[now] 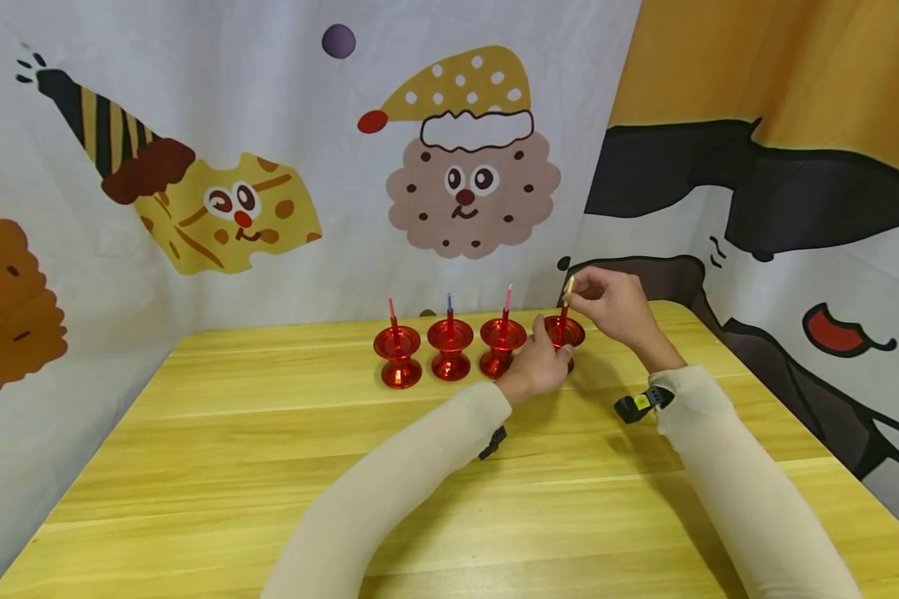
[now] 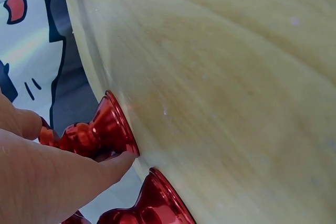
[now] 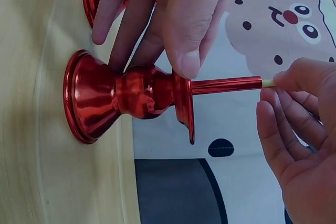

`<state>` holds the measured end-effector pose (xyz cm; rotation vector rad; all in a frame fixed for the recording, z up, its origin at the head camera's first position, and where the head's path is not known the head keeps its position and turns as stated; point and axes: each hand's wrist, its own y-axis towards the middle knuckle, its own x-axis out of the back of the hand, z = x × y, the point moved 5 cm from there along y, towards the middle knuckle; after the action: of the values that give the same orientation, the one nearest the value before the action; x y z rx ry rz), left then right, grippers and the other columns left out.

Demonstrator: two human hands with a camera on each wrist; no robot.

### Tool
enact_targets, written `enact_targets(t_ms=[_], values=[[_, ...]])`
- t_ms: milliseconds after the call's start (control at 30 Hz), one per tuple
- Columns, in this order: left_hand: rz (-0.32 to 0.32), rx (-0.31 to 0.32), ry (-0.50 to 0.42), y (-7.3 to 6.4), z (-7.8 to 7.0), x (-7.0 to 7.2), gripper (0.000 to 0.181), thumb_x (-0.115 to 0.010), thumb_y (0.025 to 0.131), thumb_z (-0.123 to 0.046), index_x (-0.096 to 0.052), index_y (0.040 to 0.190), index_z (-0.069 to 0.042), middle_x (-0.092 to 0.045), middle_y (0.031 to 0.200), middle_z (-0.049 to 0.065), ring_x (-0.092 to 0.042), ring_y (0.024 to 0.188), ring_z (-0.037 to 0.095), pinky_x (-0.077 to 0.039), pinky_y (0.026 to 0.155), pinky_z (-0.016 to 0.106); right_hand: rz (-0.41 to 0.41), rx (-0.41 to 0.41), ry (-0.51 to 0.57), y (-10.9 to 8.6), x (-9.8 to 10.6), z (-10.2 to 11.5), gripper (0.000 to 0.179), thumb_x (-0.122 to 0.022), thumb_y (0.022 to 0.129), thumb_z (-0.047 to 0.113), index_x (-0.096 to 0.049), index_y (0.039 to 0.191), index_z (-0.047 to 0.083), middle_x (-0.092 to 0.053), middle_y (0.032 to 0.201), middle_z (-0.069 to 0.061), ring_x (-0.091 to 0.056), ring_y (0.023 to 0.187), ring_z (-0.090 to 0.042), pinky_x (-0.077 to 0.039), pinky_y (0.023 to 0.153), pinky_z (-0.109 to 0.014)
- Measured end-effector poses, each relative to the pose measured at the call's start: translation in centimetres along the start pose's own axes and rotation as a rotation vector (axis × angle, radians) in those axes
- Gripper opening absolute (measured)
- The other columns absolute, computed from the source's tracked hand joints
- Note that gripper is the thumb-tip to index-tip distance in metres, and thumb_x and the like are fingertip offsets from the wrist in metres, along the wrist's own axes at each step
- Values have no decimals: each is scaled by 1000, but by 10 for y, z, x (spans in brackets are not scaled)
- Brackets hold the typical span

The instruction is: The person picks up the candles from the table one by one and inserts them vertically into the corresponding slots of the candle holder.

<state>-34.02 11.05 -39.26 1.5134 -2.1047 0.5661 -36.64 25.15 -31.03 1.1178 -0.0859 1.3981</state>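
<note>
At the right end of a row, my left hand (image 1: pixel 537 363) steadies a shiny red candle holder (image 3: pixel 94 98). Its thumb lies on the dish rim and its fingers reach behind the stem. The holder stands upright on the table. My right hand (image 1: pixel 616 306) pinches a thin yellow candle (image 1: pixel 569 285) between thumb and fingertips. In the right wrist view, the candle's pale end (image 3: pixel 268 83) meets the mouth of the holder's red tube (image 3: pixel 226 85); how deep it sits is hidden. The left wrist view shows the holder's flared base (image 2: pixel 113 127) beside the left fingers.
Three similar holders stand to the left, bearing a red candle (image 1: pixel 391 306), a blue candle (image 1: pixel 449 302) and a pink candle (image 1: pixel 509 295). The nearest holder (image 1: pixel 498 363) is close beside my left hand. A cartoon-printed curtain (image 1: pixel 270 108) hangs behind the wooden table (image 1: pixel 270 449).
</note>
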Motion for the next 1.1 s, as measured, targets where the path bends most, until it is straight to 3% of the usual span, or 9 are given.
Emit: enact_targets(t_ms=[633,1100], values=[[1,22,40,0,1,-1,76,-48,119,-37,-8,176,-9,-42,169,22,-53,148,34,-42,123,42,8,-16,-81,2,4,1,6,-84,97,5,-80,97,1,-80,93,-14,-79,85,-33,-47,71,-10],[-4,-9,23,-2,1,0,73,-47,119,-34,-10,175,-6,-44,167,23,-53,148,35,-42,123,43,-3,-21,-66,1,4,1,8,-85,98,6,-79,95,1,-80,91,-14,-79,85,-34,-48,69,-11]])
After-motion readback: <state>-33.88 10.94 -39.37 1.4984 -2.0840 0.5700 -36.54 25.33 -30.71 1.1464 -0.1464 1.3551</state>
